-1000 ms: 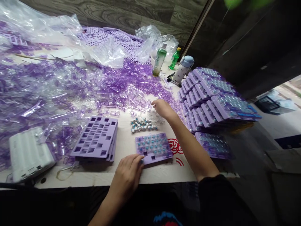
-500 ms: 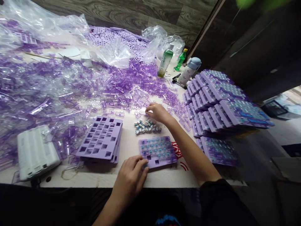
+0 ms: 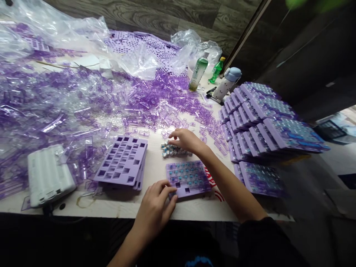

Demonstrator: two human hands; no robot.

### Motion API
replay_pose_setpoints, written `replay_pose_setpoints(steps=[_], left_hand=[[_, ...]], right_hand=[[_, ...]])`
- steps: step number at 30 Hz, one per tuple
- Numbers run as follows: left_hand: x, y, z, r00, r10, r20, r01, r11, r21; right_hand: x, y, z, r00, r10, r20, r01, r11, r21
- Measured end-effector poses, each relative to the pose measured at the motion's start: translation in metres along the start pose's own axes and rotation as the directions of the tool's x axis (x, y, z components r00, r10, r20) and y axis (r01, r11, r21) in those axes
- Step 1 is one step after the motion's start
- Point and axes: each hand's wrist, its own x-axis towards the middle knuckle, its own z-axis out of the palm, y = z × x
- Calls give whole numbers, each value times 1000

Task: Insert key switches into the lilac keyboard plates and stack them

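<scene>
A small purple plate lies near the table's front edge, most of its holes filled with blue-topped switches. My left hand rests at its near left corner, fingers curled against the edge. My right hand hovers over a little heap of loose switches just behind the plate, fingertips pinched together down at the heap. What they hold, if anything, is hidden.
A stack of empty purple plates sits left of the filled one. Finished plates are piled at the right. Clear purple plastic pieces cover the table's back. A white block, two green bottles and a flask also stand there.
My right hand has drawn back from the scattered clear pieces toward me and come down onto the heap of switches. My left hand has stayed at the plate's corner.
</scene>
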Motion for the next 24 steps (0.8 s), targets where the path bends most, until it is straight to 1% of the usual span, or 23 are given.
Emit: replay_pose_setpoints(steps=[4,6,8,9,10,11,12,13,14,15,17,19,21,23,24], left_hand=[[-1,-1,0,999,-18,-26,17,999,-44],[-2,-2,0,998,-44,-49,38,993,-113],[-2,-1,-4,988,-117,-98,90,965,-245],[-2,1,-6,975,-191,-116,142,932,-334],[0,4,-10,953,-281,-110,208,876,-435],[2,7,-14,925,-372,-74,278,799,-534],[4,11,-18,894,-448,-8,347,704,-620],[7,15,-21,870,-487,74,400,609,-685],[11,19,-24,854,-500,146,434,529,-729],[14,23,-26,846,-494,201,455,470,-756],[18,29,-27,837,-481,262,477,406,-780],[21,33,-24,833,-472,288,491,391,-778],[21,36,-20,833,-460,307,506,410,-759],[20,38,-16,834,-452,316,518,443,-732],[19,40,-14,833,-451,319,524,462,-715]], right_hand=[[5,0,8,1000,-20,-14,22,996,85],[0,-4,5,997,10,-79,1,991,136],[-15,-16,-4,986,10,-169,25,978,206],[-27,-24,-8,978,-12,-206,66,965,255],[-40,-33,-12,974,-60,-220,128,942,311],[-55,-42,-15,966,-132,-222,208,908,363],[-71,-50,-15,955,-174,-239,261,877,404],[-86,-58,-14,945,-194,-263,294,857,423],[-101,-64,-12,937,-208,-282,316,847,427],[-114,-68,-8,934,-204,-293,316,855,412],[-134,-72,2,916,-177,-359,306,888,344],[-149,-72,12,887,-157,-434,298,913,279],[-159,-71,18,861,-163,-482,307,922,235],[-166,-70,21,846,-184,-501,314,930,189],[-169,-71,22,846,-193,-497,310,936,164]])
